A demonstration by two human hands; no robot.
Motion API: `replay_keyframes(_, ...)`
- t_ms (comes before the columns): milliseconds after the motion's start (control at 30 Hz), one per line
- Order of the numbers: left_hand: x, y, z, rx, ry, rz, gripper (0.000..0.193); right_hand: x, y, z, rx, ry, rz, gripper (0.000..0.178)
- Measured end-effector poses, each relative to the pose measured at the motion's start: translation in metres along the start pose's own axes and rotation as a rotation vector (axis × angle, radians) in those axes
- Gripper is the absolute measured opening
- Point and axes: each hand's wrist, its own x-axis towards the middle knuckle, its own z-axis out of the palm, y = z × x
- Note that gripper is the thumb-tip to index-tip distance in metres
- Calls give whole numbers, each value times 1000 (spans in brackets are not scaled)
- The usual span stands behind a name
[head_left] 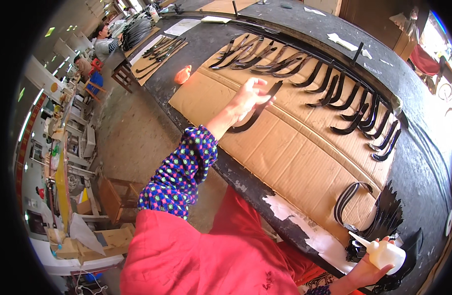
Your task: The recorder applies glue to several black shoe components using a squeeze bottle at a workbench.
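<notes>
Over the middle of a large cardboard sheet [285,157], my left hand [249,98] has its fingers curled round a black curved strip [255,117]. One end of that strip points up past the fingers, and its hooked end hangs towards the near edge. At the lower right, my right hand [366,273] grips a whitish squeeze bottle [387,256] with a long thin nozzle. The nozzle points up and left, close to a pile of black strips [388,211]. Several similar curved strips [334,93] lie in a row along the cardboard's far side.
A bent bundle of thin dark strips [341,204] rests on the cardboard's right end. An orange lump [183,74] sits by its left corner. Farther left, more strips [162,53] lie on another board. Upright pegs [357,54] stand on the black table [418,142]. Two people work at the far left.
</notes>
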Motion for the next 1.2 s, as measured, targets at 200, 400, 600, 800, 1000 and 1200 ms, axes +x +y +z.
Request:
replay_keyframes(200, 116, 10, 15, 381, 50, 285, 48, 11, 9, 0, -4, -60, 11, 62)
replay_keyframes(400, 200, -1, 45, 634, 166, 272, 52, 13, 12, 1, 10, 5, 1, 69)
replay_keyframes(600, 219, -18, 74, 1083, 271, 381, 52, 15, -2, -31, 26, -58, 10, 63)
replay_keyframes(800, 184, -2, 70, 1374, 366, 605, 36, 17, -6, -32, 99, -90, 6, 64)
replay_keyframes(1000, 6, 0, 229, 898, -519, 454, 38, 3, -23, -35, 154, -95, -50, 61)
replay_keyframes(1200, -64, -62, 276, 1068, -454, 736, 28, -17, -35, -21, 203, -60, -33, 63)
